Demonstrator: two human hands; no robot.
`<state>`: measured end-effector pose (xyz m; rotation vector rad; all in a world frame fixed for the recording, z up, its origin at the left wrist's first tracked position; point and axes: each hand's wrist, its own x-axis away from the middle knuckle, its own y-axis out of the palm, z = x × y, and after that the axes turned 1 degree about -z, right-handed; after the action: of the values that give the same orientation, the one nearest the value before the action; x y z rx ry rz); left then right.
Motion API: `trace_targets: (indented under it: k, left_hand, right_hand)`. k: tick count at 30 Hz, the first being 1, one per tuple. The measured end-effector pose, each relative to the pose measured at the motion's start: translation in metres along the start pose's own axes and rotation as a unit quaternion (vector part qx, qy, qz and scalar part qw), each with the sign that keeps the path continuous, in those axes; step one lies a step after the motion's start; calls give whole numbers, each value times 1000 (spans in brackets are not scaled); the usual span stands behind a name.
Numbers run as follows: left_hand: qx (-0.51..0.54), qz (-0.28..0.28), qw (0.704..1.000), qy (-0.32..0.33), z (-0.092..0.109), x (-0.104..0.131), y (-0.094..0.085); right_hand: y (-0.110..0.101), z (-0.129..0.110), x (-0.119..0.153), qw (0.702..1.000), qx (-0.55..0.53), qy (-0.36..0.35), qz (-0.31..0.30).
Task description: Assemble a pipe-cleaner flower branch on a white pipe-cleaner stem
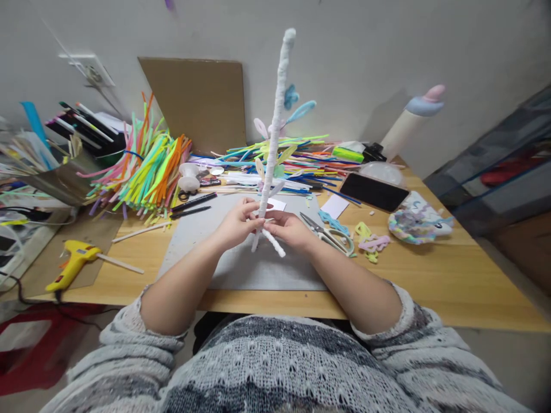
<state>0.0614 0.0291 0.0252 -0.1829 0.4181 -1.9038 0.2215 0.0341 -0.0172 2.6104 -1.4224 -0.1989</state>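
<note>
White pipe cleaner (275, 126): a long fuzzy stem held nearly upright above the grey mat (215, 252), its tip high against the wall, its lower end bent out below the hands.
Left hand (236, 225): fingers closed round the stem near its base.
Right hand (289, 228): fingertips pinched on the same stem, just beside the left hand.
Scissors (329, 234): lying open on the mat's right edge, near the right hand.
Coloured pipe cleaners (146, 172): a loose heap behind the mat, to the left.
Glue gun (74, 264): yellow, far left on the wooden table (451, 281).
Phone (373, 191): dark, flat, at the right rear.
</note>
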Motion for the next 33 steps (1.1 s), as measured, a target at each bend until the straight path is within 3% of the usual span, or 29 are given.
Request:
trace_targets:
  k: [3,10,15,20,24,33]
  left_hand:
    - [65,-3,997,-36,-3,1,4]
    - [220,-81,966,-114,-11,7,0]
    - [239,-44,957,-155,-28,14,13]
    - [267,-7,957,-113,-36,17,30]
    - [270,-6,958,-99,-35,17,31]
    - [276,35,952,-124,-35,17,34]
  right_hand:
    - [-1,4,-1,998,54,-18,3]
    - [0,6,-1,992,120,-38,9]
    - [-2,8,-1,980,178,-74,58]
    - [-7,7,-2,981,170,-61,65]
    - [-10,8,-4,992,103,-38,58]
    - [0,7,1,983,139,-66,99]
